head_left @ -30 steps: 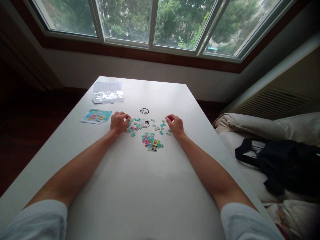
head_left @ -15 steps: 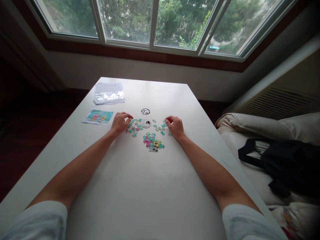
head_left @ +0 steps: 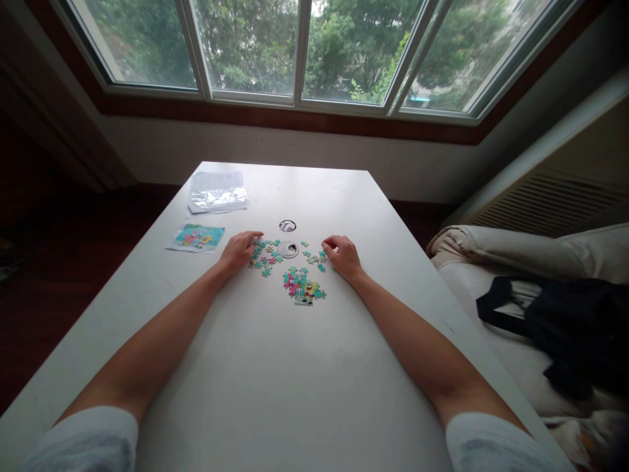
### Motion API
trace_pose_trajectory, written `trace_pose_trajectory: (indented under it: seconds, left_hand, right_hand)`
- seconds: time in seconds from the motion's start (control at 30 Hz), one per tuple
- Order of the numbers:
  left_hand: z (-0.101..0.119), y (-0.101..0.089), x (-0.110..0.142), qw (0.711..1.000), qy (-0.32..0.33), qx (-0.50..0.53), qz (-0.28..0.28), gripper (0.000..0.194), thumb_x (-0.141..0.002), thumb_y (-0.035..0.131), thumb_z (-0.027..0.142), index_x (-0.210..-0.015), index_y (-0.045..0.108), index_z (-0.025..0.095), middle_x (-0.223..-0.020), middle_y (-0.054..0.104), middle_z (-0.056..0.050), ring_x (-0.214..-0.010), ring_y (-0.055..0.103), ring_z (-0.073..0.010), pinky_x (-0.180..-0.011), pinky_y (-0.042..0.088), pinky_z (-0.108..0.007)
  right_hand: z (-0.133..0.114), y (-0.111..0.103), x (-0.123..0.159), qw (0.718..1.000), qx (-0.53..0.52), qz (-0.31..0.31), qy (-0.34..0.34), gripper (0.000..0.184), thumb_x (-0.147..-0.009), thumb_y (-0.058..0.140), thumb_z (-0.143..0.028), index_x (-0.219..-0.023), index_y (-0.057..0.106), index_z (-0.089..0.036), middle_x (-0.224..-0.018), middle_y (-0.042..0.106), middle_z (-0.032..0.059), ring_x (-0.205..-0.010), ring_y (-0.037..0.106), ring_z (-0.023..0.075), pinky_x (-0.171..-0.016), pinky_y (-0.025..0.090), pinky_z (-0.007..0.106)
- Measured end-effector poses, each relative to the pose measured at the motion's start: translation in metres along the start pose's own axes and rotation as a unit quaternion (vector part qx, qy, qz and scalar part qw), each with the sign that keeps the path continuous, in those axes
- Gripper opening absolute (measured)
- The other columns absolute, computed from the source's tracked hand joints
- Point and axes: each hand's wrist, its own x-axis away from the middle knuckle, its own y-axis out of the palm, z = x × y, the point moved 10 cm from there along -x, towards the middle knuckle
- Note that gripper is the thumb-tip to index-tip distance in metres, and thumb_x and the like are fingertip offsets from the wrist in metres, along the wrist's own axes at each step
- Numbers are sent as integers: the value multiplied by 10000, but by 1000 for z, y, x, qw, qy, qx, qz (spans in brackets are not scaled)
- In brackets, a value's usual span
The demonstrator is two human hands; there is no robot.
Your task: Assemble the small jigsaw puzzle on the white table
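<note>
On a white table lies a partly joined jigsaw puzzle [head_left: 303,287] with pink and yellow cartoon figures. Loose puzzle pieces [head_left: 266,254] are scattered beyond it, left of a round grommet [head_left: 287,249]. My left hand [head_left: 239,250] rests at the left edge of these pieces, its index finger stretched out over them and nothing visible in it. On the other side, my right hand [head_left: 343,254] is beside a smaller group of loose pieces [head_left: 312,254]. Its thumb and forefinger are curled together; whatever may be between them is too small to make out.
A printed picture sheet [head_left: 197,238] lies left of my left hand. Behind it are papers in a clear plastic sleeve [head_left: 219,191]. A round hole [head_left: 287,225] opens in the table past the grommet. On the right stands a pale sofa [head_left: 466,262] with dark clothing [head_left: 580,321].
The view has tilted a little, so the table sits lower. My left index finger has straightened out over the pieces. My right hand stays by its group, fingers still curled.
</note>
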Motion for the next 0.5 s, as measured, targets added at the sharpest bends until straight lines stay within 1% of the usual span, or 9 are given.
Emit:
trace_pose_trajectory:
  seconds: [0.1, 0.23, 0.3, 0.4, 0.5]
  left_hand:
    - [6, 2, 1, 1000, 19, -7, -12, 471, -866, 474, 142, -1279, 671, 250, -1271, 706, -35, -1191, 622, -226, -1097, 458, -380]
    - [25, 1, 6, 997, 67, -30, -27, 385, -914, 521, 264, -1261, 687, 261, -1339, 666, -46, -1249, 576, -257, -1118, 429, -435]
    - [34, 1, 9, 995, 83, -36, -32, 353, -927, 529, 296, -1234, 701, 270, -1342, 661, -44, -1253, 566, -262, -1115, 423, -446]
    - [41, 0, 10, 995, 88, -33, -28, 286, -924, 544, 291, -1142, 728, 269, -1272, 687, -40, -1203, 577, -253, -1084, 438, -429]
    - [42, 2, 10, 996, 83, -40, -20, 221, -912, 574, 304, -1057, 737, 261, -1161, 702, -50, -1124, 587, -252, -1038, 456, -415]
  right_hand:
    - [-4, 3, 1, 1000, 0, -4, -11, 142, -913, 596, -264, -822, 699, -227, -822, 711, 35, -821, 590, 218, -848, 434, 366]
    - [-5, 5, 1, 1000, 3, -11, -16, 138, -912, 601, -258, -819, 698, -229, -813, 707, 33, -825, 587, 220, -849, 431, 366]
    - [-6, 5, 1, 1000, 2, -12, -16, 135, -911, 602, -257, -821, 699, -229, -816, 708, 32, -825, 587, 219, -851, 431, 366]
    - [-7, 4, 1, 1000, -1, -10, -20, 139, -912, 600, -257, -816, 696, -229, -816, 707, 30, -827, 589, 218, -851, 431, 364]
    - [-9, 4, 1, 1000, -1, -11, -21, 144, -913, 595, -255, -813, 694, -229, -809, 701, 32, -825, 588, 217, -838, 432, 360]
